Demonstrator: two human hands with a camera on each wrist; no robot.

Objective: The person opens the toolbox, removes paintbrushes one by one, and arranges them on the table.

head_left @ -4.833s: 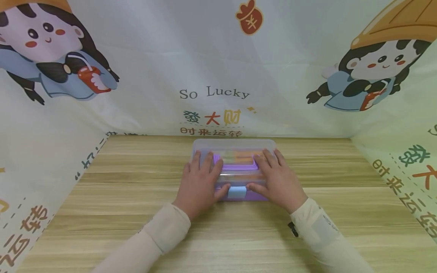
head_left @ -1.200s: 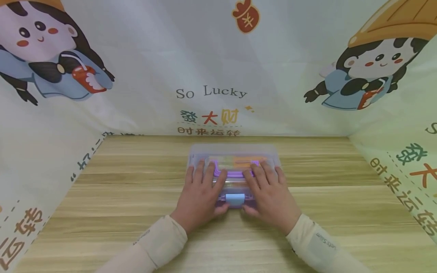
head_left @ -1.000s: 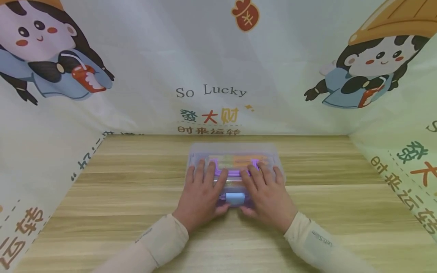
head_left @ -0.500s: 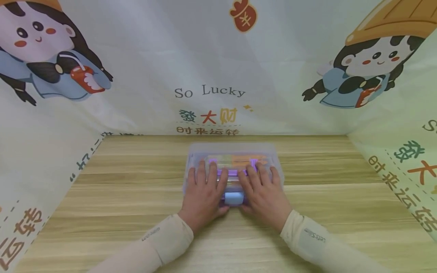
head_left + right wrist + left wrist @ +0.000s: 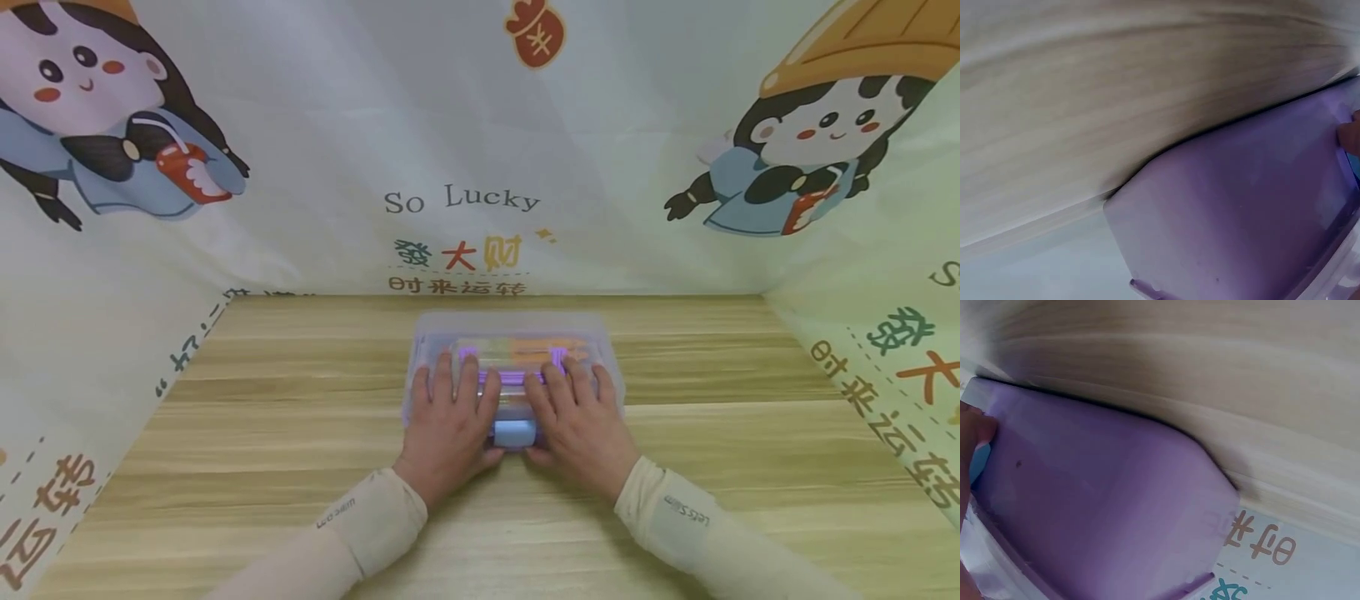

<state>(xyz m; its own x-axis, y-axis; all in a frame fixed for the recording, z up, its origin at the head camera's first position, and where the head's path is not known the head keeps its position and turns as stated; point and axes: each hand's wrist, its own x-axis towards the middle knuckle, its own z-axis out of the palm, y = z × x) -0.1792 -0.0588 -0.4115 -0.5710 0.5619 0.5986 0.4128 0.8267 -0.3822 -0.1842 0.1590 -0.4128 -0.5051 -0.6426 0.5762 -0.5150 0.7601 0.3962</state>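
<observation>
A purple plastic storage box (image 5: 1104, 481) with a clear lid (image 5: 513, 322) stands on the table in the middle of the head view. Its lid carries a purple handle (image 5: 512, 377), and a light-blue latch (image 5: 515, 432) sits at the front. Orange and greenish contents show through the lid, their kind unclear. My left hand (image 5: 447, 433) lies on the lid's left half, fingers extended. On the right half rests my right hand (image 5: 588, 429), fingers likewise spread forward. Both thumbs point inward at the front wall near the latch; the left thumb (image 5: 984, 428) and right thumb (image 5: 1349, 137) touch there.
The wood-grain table (image 5: 300, 400) extends around the box on all sides. A printed cloth (image 5: 337, 150) with cartoon figures and lettering hangs behind the table and along both sides, close behind the box.
Since the earliest frame, the box has come slightly nearer to me, and both thumbs have shifted from beside the latch to lower at the front. Over the last half second almost nothing moves.
</observation>
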